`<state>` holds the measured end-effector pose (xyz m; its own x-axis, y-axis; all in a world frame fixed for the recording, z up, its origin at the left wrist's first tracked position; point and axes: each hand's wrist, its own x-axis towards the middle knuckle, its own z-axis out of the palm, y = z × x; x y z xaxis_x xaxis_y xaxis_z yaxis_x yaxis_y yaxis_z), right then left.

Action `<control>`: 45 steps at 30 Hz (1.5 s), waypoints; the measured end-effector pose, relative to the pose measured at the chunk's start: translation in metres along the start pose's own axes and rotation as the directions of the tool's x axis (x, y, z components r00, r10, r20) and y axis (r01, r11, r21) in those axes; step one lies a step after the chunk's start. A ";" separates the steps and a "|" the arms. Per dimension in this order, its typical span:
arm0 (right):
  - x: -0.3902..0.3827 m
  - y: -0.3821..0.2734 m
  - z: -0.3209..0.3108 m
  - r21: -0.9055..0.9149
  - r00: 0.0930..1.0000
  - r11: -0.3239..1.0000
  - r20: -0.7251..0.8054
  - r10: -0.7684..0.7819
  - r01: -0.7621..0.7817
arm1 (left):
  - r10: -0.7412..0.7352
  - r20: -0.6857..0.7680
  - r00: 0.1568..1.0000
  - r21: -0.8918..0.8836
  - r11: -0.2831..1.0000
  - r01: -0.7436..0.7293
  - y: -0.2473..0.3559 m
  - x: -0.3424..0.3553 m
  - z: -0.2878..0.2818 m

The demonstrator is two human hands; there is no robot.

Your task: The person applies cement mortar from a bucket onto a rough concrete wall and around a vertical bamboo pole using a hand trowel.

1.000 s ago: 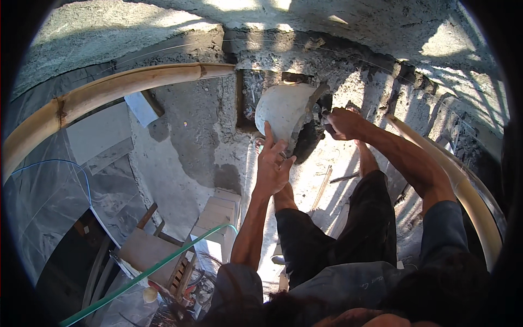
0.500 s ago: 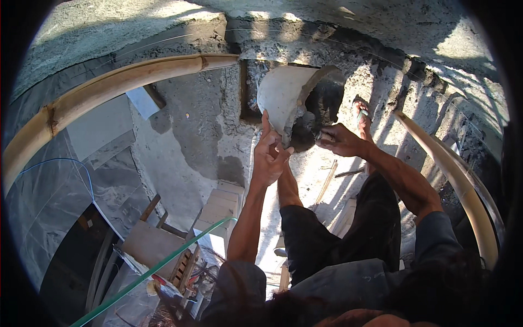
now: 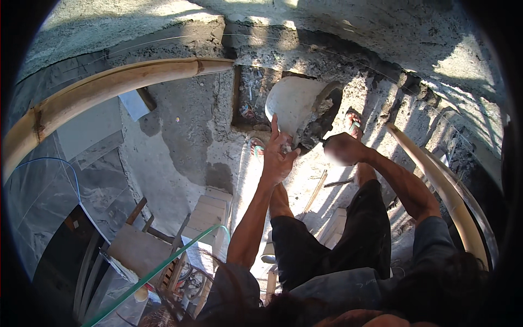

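A pale grey bucket (image 3: 291, 98) lies tipped over, its mouth turned to the right. Dark, wet-looking mortar (image 3: 313, 128) coats the inside and rim. My left hand (image 3: 279, 159) grips the near rim, index finger stretched along the outer wall and thumb near the lip. Just right of the mouth is my right hand (image 3: 344, 150), blurred by motion, with its fingers closed. Something small and dark shows at its fingertips, but I cannot make out what it is.
Beyond the bucket is a rectangular pit (image 3: 248, 98) with rubble inside. Bamboo poles stand left (image 3: 120, 82) and right (image 3: 436, 174). A green hose (image 3: 158, 272) crosses the lower left, near stacked tiles (image 3: 204, 215). My feet (image 3: 355, 122) are on the rough concrete floor.
The bucket has shifted a little to the right and toward me, showing less of its inside. My left hand stays on it, while my right hand has drawn slightly away from the mouth.
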<state>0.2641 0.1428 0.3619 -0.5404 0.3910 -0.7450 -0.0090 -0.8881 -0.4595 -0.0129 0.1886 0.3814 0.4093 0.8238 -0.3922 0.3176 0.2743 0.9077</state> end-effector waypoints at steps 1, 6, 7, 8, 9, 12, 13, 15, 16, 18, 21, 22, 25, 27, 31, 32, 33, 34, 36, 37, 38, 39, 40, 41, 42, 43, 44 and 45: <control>-0.001 0.003 0.000 0.013 1.000 1.000 -0.006 -0.014 0.014 | -0.012 -0.041 0.999 -0.069 0.998 0.009 -0.009 0.003 0.001; -0.003 0.012 -0.020 0.031 0.987 0.993 -0.121 -0.106 0.110 | -0.399 -0.097 0.912 -0.589 0.761 0.270 -0.042 -0.003 0.003; -0.004 0.011 -0.027 0.028 0.978 0.991 -0.166 -0.123 0.129 | -0.401 -0.093 0.912 -0.593 0.758 0.273 -0.045 -0.003 0.005; 0.000 0.014 -0.036 0.062 0.965 0.987 -0.226 -0.131 0.148 | -0.417 -0.094 0.904 -0.703 0.671 0.236 -0.048 -0.004 0.006; 0.006 0.016 -0.048 0.092 0.957 0.980 -0.248 -0.150 0.177 | -0.435 -0.097 0.895 -0.797 0.572 0.192 -0.051 -0.006 0.008; 0.043 0.015 -0.102 -0.217 0.879 0.958 -0.396 -0.264 0.190 | -0.457 -0.186 0.870 -0.831 0.545 0.109 -0.093 -0.033 0.011; 0.068 0.017 -0.127 -0.342 0.841 0.928 -0.449 -0.301 0.150 | -0.476 -0.221 0.851 -0.858 0.510 0.063 -0.107 -0.041 0.011; 0.117 -0.002 -0.160 -0.863 0.569 0.503 -0.396 -0.720 0.036 | -0.458 -0.265 0.848 -0.823 0.566 0.049 -0.140 -0.056 0.009; 0.135 -0.006 -0.195 -0.884 0.498 0.465 -0.427 -0.755 -0.054 | -0.393 -0.228 0.891 -0.855 0.518 0.010 -0.146 -0.054 0.014; 0.154 -0.005 -0.248 -0.891 0.431 0.427 -0.449 -0.783 -0.152 | -0.392 -0.201 0.898 -0.888 0.460 0.002 -0.158 -0.053 0.025; 0.166 0.013 -0.264 -0.898 0.305 0.368 -0.430 -0.850 -0.242 | -0.564 -0.212 0.798 -0.846 0.515 0.139 -0.158 -0.052 0.027; 0.165 0.019 -0.251 -0.874 0.358 0.429 -0.486 -0.798 -0.229 | -0.576 -0.220 0.788 -0.842 0.520 0.145 -0.152 -0.060 0.023; 0.142 0.042 -0.221 -0.791 0.387 0.589 -0.602 -0.699 -0.167 | -0.677 -0.246 0.693 -0.851 0.493 0.180 -0.147 -0.066 0.025; 0.125 0.047 -0.213 -0.718 0.433 0.670 -0.674 -0.599 -0.189 | -0.734 -0.231 0.639 -0.879 0.439 0.187 -0.152 -0.063 0.033; 0.147 0.039 -0.189 -0.640 0.425 0.755 -0.729 -0.536 -0.145 | -0.798 -0.177 0.576 -0.834 0.432 0.342 -0.144 -0.069 0.053; 0.165 0.027 -0.185 -0.672 0.496 0.734 -0.672 -0.550 -0.097 | -0.782 -0.159 0.603 -0.842 0.426 0.330 -0.155 -0.081 0.055; 0.183 0.021 -0.186 -0.693 0.562 0.719 -0.617 -0.551 -0.056 | -0.790 -0.161 0.591 -0.838 0.426 0.341 -0.156 -0.084 0.060; 0.200 0.022 -0.209 -0.750 0.575 0.660 -0.563 -0.594 -0.051 | -0.784 -0.135 0.606 -0.831 0.423 0.361 -0.154 -0.080 0.072; 0.211 0.041 -0.335 -0.931 0.566 0.268 -0.364 -0.739 -0.248 | -0.755 0.010 0.656 -0.815 0.374 0.443 -0.154 -0.051 0.119; 0.228 0.035 -0.349 -0.955 0.602 0.038 -0.216 -0.768 -0.294 | -0.759 0.018 0.651 -0.813 0.368 0.451 -0.155 -0.051 0.122; 0.212 0.043 -0.369 -0.953 0.570 0.054 -0.223 -0.791 -0.297 | -0.781 0.042 0.624 -0.824 0.327 0.464 -0.155 -0.048 0.128; 0.232 0.040 -0.330 -0.972 0.548 0.097 -0.203 -0.811 -0.215 | -0.831 -0.011 0.556 -0.830 0.317 0.458 -0.158 -0.062 0.110; 0.241 0.027 -0.297 -0.982 0.481 0.136 -0.183 -0.857 -0.130 | -0.849 -0.059 0.525 -0.830 0.334 0.447 -0.156 -0.072 0.095; 0.233 0.024 -0.288 -0.984 0.481 0.140 -0.177 -0.858 -0.114 | -0.858 -0.058 0.510 -0.866 0.297 0.402 -0.151 -0.072 0.092; 0.218 0.029 -0.292 -0.957 0.604 0.019 -0.198 -0.772 -0.289 | -0.866 -0.038 0.499 -0.899 0.247 0.361 -0.148 -0.071 0.094; 0.202 0.036 -0.304 -0.924 0.650 -0.050 -0.227 -0.726 -0.378 | -0.863 -0.030 0.505 -0.898 0.244 0.365 -0.147 -0.070 0.097; 0.186 0.045 -0.316 -0.882 0.691 -0.130 -0.256 -0.676 -0.453 | -0.875 -0.020 0.483 -0.900 0.226 0.372 -0.146 -0.068 0.101; 0.168 0.065 -0.334 -0.880 0.611 -0.073 -0.264 -0.746 -0.469 | -0.886 0.002 0.464 -0.900 0.201 0.388 -0.147 -0.067 0.107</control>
<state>0.4542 0.2312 0.0450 -0.1014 0.9655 -0.2398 0.9947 0.0938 -0.0430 0.0050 0.0401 0.2580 -0.0897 0.1383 -0.9863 -0.5469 0.8208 0.1648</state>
